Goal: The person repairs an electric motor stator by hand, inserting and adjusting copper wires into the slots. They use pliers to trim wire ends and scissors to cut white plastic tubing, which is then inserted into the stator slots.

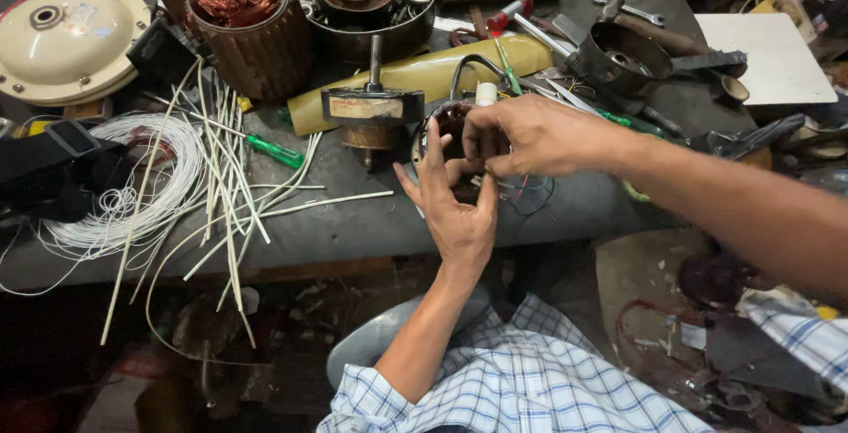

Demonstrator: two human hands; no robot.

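A round motor stator (pixel 446 124) with copper windings lies near the front edge of the grey workbench (pixel 353 221). My left hand (pixel 455 203) cups its near side, palm up and fingers raised against the ring. From the right, my right hand (pixel 539 137) reaches over the stator, its fingers pinching at the inside of the ring. Thin coloured wires (pixel 526 190) trail from the stator under my right hand. What the fingertips grip is hidden.
Long white sleeving strips (pixel 225 177) and a coil of white wire (pixel 132 186) lie to the left. A green screwdriver (pixel 274 150), a rotor with shaft (pixel 371 106), a yellow roll (pixel 424 75), wound stators (pixel 238 18), a cream fan cover (pixel 71 40) and wrenches crowd the back.
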